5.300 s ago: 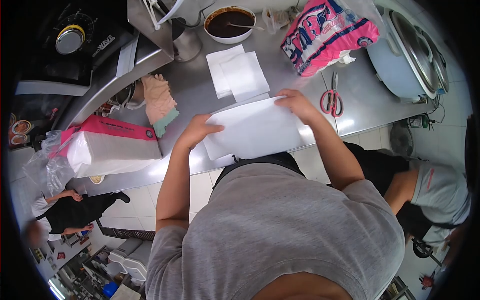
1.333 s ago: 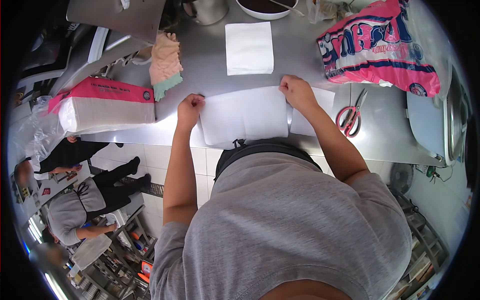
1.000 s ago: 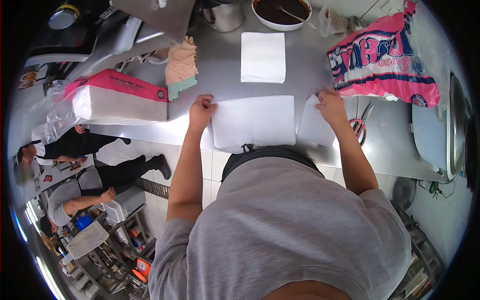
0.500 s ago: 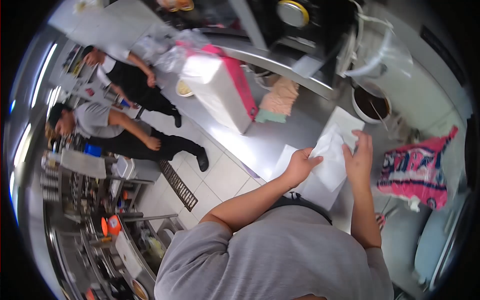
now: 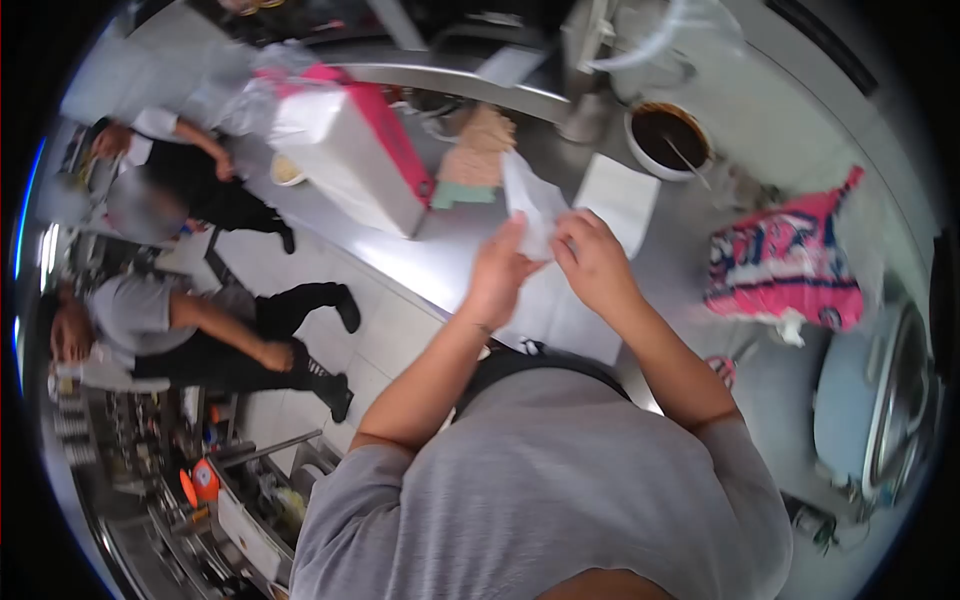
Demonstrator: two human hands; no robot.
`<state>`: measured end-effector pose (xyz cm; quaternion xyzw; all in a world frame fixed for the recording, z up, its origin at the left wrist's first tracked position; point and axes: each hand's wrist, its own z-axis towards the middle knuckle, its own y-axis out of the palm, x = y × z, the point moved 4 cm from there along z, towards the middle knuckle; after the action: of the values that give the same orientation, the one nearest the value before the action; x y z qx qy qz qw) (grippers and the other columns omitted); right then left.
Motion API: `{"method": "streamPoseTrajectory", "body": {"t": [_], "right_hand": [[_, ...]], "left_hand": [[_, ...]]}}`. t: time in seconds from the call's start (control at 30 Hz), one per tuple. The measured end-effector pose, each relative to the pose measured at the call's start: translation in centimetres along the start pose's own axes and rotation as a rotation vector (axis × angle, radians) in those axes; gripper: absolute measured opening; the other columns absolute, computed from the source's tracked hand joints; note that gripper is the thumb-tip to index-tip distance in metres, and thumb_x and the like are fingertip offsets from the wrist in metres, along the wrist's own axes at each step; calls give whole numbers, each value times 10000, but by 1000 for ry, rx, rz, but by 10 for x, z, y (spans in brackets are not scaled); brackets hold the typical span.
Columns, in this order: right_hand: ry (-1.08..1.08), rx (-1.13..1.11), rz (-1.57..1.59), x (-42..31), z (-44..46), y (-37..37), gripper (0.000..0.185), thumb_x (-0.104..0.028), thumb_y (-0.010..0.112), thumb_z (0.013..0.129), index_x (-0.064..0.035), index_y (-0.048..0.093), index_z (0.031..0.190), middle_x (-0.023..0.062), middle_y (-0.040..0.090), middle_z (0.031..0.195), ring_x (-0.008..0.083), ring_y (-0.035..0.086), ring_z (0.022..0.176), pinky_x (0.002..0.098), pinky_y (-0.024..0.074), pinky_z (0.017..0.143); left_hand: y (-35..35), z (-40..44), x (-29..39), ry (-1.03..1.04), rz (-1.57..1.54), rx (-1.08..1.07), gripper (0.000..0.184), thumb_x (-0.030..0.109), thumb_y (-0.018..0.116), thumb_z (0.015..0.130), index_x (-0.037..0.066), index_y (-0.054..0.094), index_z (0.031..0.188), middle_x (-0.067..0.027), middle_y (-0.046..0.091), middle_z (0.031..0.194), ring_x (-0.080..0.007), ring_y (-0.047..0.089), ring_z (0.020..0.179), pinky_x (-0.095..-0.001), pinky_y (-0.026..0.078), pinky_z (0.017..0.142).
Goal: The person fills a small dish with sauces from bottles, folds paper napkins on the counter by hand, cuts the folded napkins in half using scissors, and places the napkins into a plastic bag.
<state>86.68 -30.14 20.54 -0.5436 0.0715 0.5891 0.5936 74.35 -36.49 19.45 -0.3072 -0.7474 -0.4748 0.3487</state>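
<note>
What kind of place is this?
It's probably a restaurant kitchen. You can see a steel counter, a bowl of dark sauce, and what looks like a big cooker with a metal lid.

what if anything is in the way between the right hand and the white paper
Nothing visible: the right hand's fingertips meet the white paper directly. The left hand holds it from the other side, leaving the right hand's side unobstructed.
</note>
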Motion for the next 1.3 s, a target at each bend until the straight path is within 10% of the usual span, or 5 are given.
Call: {"method": "streamPoseTrajectory", "body": {"t": [0.4, 0.7, 1.0, 1.3], "right_hand": [[-21, 42, 159, -13, 5, -4, 175, -150, 684, 780, -23, 608, 873, 102, 582, 844, 268, 576, 813, 357, 452, 697], [634, -101, 959, 9, 7, 3, 129, -100, 603, 894, 6, 633, 964, 40, 634, 906, 102, 574, 784, 262, 467, 742], [-91, -131, 127, -26, -12, -2, 257, -142, 730, 718, -73, 611, 936, 82, 574, 1018, 298, 543, 975, 381, 466, 812], [-222, -282, -10, -19, -5, 2, 146, -125, 686, 748, -61, 611, 856, 68, 612, 987, 296, 571, 923, 391, 462, 792]], "left_hand": [[-5, -5, 2, 36, 66, 10, 366, 301, 385, 998, -17, 508, 1131, -132, 591, 1074, -199, 589, 997, -339, 459, 921], [11, -17, -1, 235, 308, -84, 412, 138, 421, 975, -31, 389, 1350, -118, 541, 1242, -168, 513, 1148, -311, 413, 963], [-9, -8, -5, -182, -161, 115, 310, 134, 384, 972, 40, 469, 1255, -65, 531, 1192, -186, 519, 1052, -358, 438, 860], [-7, -3, -3, -178, -207, 143, 257, 117, 393, 973, 7, 476, 1190, -83, 534, 1163, -200, 540, 1030, -377, 458, 867]]}}
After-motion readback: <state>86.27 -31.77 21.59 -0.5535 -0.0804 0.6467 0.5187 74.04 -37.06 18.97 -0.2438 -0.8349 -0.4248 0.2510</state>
